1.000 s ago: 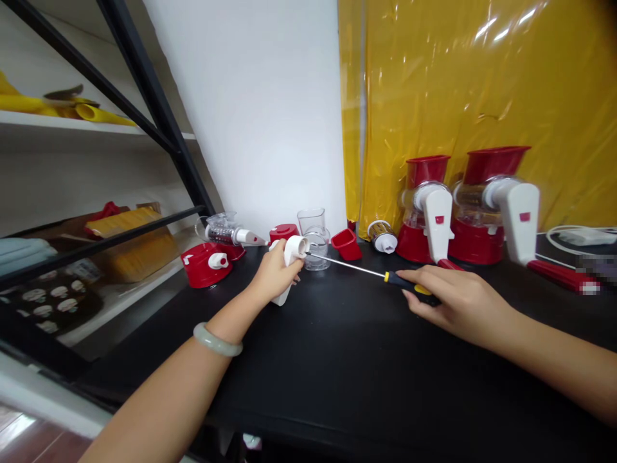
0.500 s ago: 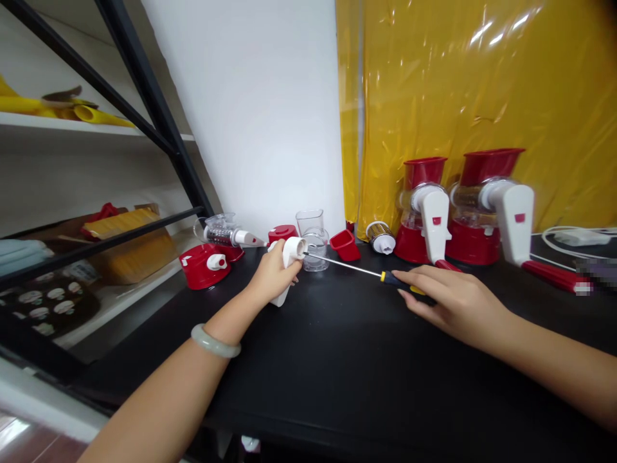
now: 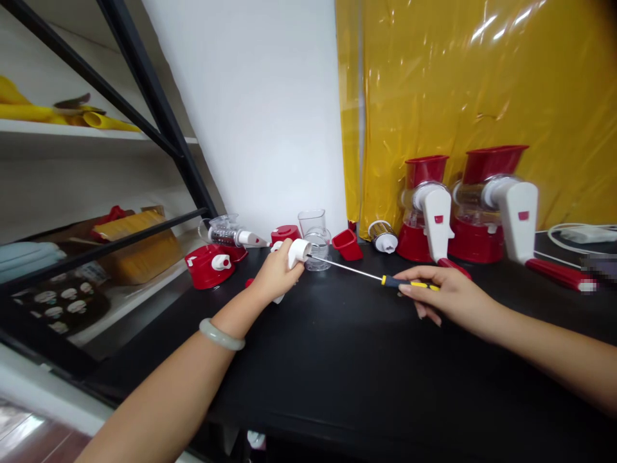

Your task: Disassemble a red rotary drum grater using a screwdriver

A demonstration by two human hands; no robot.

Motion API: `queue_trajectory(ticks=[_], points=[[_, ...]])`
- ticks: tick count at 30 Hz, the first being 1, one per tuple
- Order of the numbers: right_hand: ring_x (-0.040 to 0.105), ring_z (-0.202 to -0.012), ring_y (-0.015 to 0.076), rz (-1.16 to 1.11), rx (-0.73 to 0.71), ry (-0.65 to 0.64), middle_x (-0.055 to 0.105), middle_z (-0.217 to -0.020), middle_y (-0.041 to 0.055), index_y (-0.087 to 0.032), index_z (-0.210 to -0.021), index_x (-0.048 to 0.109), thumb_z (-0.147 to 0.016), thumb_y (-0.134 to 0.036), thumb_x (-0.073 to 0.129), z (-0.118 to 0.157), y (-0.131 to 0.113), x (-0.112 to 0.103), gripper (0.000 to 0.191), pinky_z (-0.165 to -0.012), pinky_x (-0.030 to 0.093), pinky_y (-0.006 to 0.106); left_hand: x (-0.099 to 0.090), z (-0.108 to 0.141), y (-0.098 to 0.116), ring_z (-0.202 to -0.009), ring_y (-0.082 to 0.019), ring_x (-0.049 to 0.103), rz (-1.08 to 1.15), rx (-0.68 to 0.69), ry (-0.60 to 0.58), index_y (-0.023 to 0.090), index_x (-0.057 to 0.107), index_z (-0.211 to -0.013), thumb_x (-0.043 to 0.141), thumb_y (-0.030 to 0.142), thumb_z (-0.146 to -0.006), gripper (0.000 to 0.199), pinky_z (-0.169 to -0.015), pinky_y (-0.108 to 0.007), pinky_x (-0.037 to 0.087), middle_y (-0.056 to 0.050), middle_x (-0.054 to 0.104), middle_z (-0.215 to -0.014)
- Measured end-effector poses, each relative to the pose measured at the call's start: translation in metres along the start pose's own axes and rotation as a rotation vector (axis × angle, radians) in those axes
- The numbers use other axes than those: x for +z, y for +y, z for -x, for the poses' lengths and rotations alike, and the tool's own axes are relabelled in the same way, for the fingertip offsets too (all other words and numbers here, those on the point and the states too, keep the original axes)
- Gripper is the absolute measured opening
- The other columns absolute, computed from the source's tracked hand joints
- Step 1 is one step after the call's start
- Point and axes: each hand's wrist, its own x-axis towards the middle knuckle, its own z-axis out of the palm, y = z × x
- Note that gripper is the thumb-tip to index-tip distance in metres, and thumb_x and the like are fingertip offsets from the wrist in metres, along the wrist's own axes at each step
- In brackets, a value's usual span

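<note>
Perhaps the screwdriver (image 3: 391, 281) pinched in the right hand (image 3: 453, 294) is dislodged if the crank (image 3: 297, 251) clasped by the left hand (image 3: 274, 273) wobbles.

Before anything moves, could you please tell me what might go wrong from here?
The screwdriver might slip and catch the left hand, whose fingers grip the white part close to the tip. The clear container stands near that part, so a sudden jerk could perhaps knock it over.
</note>
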Motion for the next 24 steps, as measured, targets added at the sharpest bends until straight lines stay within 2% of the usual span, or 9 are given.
queue_trajectory(ticks=[3,6,8,10,13,15,17,20,24], points=[[0.039,-0.037,0.0060,-0.179,0.098,-0.026,0.059,-0.053,-0.0012,-0.012,-0.105,0.064,-0.074,-0.060,0.074,-0.002,0.001,0.003,0.058,-0.038,0.031,0.020,-0.002,0.001,0.000,-0.065,-0.023,0.066,-0.004,-0.002,-0.011,0.022,0.047,-0.093,0.055,0.027,-0.081,0.016,-0.063,-0.033,0.050,0.000,0.062,-0.072],[0.049,-0.044,0.0088,-0.130,0.052,0.035,0.066,-0.067,0.0027,-0.015,-0.110,0.063,-0.072,-0.060,0.076,-0.002,0.000,0.008,0.061,-0.038,0.033,0.020,-0.002,0.001,-0.001,-0.059,-0.022,0.066,0.049,-0.052,-0.011,0.022,0.048,-0.096,0.056,0.027,-0.080,0.018,-0.061,-0.033,0.052,0.001,0.062,-0.069],[0.062,-0.059,0.0143,-0.032,-0.071,0.139,0.069,-0.086,0.0065,-0.019,-0.112,0.062,-0.072,-0.057,0.077,-0.002,0.000,0.009,0.057,-0.044,0.044,0.023,-0.001,0.000,-0.002,-0.053,-0.021,0.066,0.121,-0.116,-0.016,0.022,0.047,-0.096,0.056,0.026,-0.080,0.019,-0.057,-0.033,0.053,0.003,0.061,-0.065],[0.069,-0.079,0.0201,0.103,-0.268,0.253,0.069,-0.102,0.0079,-0.022,-0.110,0.063,-0.074,-0.050,0.078,-0.001,0.001,0.008,0.048,-0.063,0.057,0.031,0.000,-0.001,-0.002,-0.049,-0.020,0.065,0.189,-0.192,-0.029,0.023,0.046,-0.095,0.057,0.026,-0.079,0.020,-0.052,-0.032,0.053,0.005,0.059,-0.060],[0.067,-0.100,0.0237,0.365,-0.629,0.335,0.066,-0.107,0.0072,-0.025,-0.105,0.066,-0.084,-0.035,0.072,0.000,0.004,0.002,0.024,-0.091,0.055,0.042,0.001,-0.001,-0.001,-0.047,-0.021,0.065,0.253,-0.274,-0.041,0.023,0.046,-0.094,0.059,0.026,-0.078,0.021,-0.047,-0.031,0.053,0.006,0.058,-0.057],[0.067,-0.101,0.0218,0.515,-0.803,0.299,0.067,-0.106,0.0066,-0.026,-0.110,0.066,-0.090,-0.027,0.066,0.002,0.006,-0.003,0.020,-0.092,0.055,0.040,0.001,-0.001,0.000,-0.047,-0.020,0.064,0.285,-0.294,-0.036,0.023,0.047,-0.096,0.059,0.026,-0.077,0.023,-0.046,-0.031,0.053,0.005,0.058,-0.058],[0.069,-0.095,0.0198,0.605,-0.873,0.248,0.069,-0.105,0.0060,-0.027,-0.119,0.065,-0.094,-0.025,0.063,0.005,0.005,-0.007,0.025,-0.087,0.057,0.036,0.001,0.000,0.002,-0.047,-0.020,0.064,0.299,-0.294,-0.035,0.023,0.048,-0.098,0.059,0.026,-0.077,0.024,-0.046,-0.031,0.053,0.005,0.059,-0.059],[0.072,-0.088,0.0206,0.594,-0.833,0.271,0.073,-0.102,0.0063,-0.025,-0.116,0.068,-0.093,-0.030,0.064,0.009,0.001,-0.008,0.023,-0.081,0.060,0.034,0.001,0.002,0.002,-0.047,-0.020,0.064,0.285,-0.268,-0.059,0.022,0.050,-0.102,0.059,0.026,-0.077,0.027,-0.046,-0.031,0.052,0.005,0.058,-0.059],[0.071,-0.058,0.0188,0.257,-0.461,0.222,0.073,-0.077,0.0061,-0.018,-0.109,0.069,-0.091,-0.048,0.065,0.010,-0.005,-0.005,0.036,-0.058,0.062,0.031,0.002,0.003,0.002,-0.050,-0.021,0.064,0.199,-0.215,-0.082,0.021,0.051,-0.104,0.056,0.028,-0.080,0.026,-0.051,-0.033,0.053,0.004,0.061,-0.063]])
